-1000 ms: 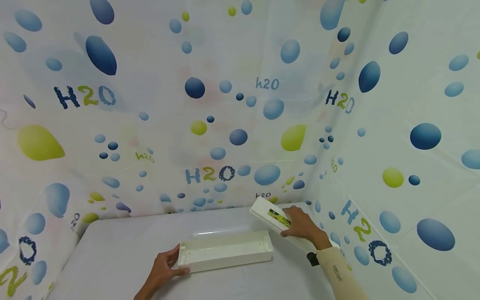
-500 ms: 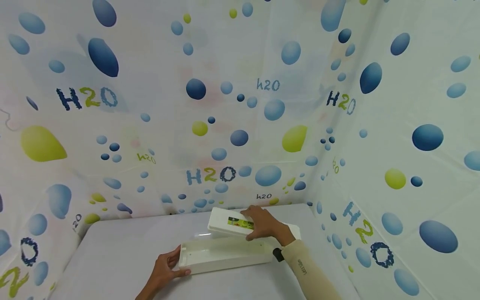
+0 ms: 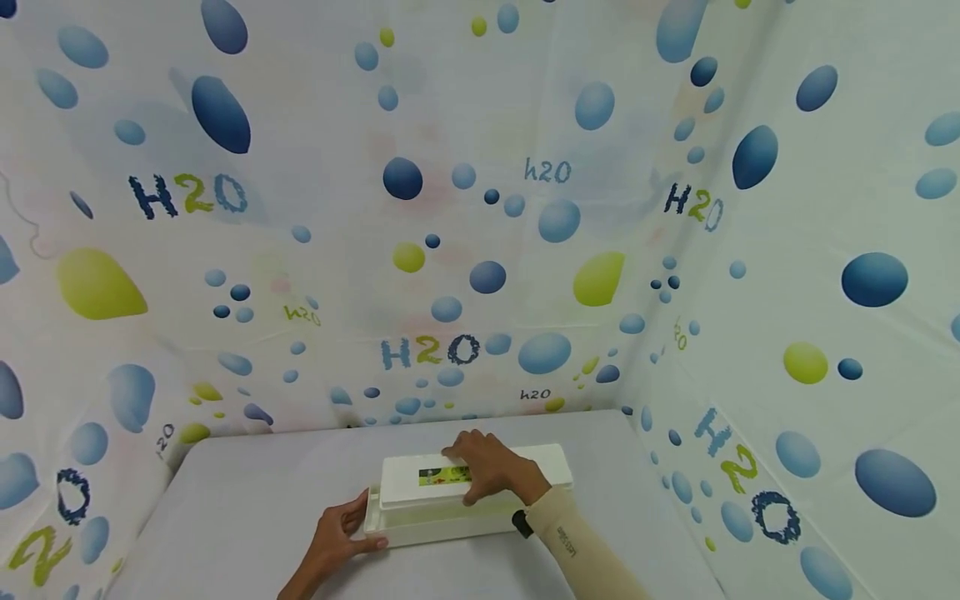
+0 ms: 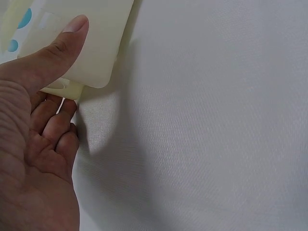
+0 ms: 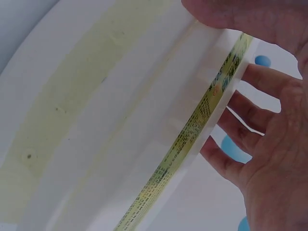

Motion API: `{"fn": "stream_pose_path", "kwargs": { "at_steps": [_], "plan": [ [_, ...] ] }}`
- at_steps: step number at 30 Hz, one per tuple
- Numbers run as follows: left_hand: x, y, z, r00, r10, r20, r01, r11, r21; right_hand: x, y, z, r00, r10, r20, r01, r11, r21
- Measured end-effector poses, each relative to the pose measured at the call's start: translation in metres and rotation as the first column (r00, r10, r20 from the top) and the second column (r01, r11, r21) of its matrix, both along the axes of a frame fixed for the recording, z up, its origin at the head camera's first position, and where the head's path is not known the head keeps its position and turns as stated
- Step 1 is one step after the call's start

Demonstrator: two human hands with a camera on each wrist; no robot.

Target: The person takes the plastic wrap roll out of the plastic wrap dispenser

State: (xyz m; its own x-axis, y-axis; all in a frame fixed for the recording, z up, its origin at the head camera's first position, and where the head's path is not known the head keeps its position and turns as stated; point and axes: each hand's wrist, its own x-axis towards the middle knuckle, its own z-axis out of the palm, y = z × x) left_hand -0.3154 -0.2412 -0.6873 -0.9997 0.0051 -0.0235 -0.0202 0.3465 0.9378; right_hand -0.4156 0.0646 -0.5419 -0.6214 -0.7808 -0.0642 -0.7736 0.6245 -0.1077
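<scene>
A long, cream-white open-topped box [image 3: 438,534] sits on the white-covered table. My left hand [image 3: 330,535] grips its left end; in the left wrist view the thumb lies along the wall of the box [image 4: 98,53], with the fingers [image 4: 57,126] at its far side. My right hand [image 3: 491,468] holds a long white lid [image 3: 401,487] over the box, thumb on the near edge and fingers on the far edge. The lid has a green-yellow printed label [image 5: 187,132]. A gap shows between lid and box in front. The lid hides most of the box's inside.
The white table cover [image 3: 247,517] spreads around the box. Behind it and at the right hang white curtains [image 3: 330,275] printed with blue and green drops. A black band [image 3: 522,523] shows at the right wrist, by the beige sleeve [image 3: 581,542].
My right hand has carried the lid leftward and down, from the right of the box to above it, turning it roughly in line with the box. My left hand has kept its grip.
</scene>
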Motion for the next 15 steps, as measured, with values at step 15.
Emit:
{"fn": "stream_pose_path", "kwargs": {
  "at_steps": [15],
  "plan": [
    [0.000,0.001,0.001,1.000,-0.001,-0.007,0.001,1.000,0.025,0.005,-0.012,-0.015,1.000,-0.006,-0.022,0.008,0.998,0.054]
  ]
}}
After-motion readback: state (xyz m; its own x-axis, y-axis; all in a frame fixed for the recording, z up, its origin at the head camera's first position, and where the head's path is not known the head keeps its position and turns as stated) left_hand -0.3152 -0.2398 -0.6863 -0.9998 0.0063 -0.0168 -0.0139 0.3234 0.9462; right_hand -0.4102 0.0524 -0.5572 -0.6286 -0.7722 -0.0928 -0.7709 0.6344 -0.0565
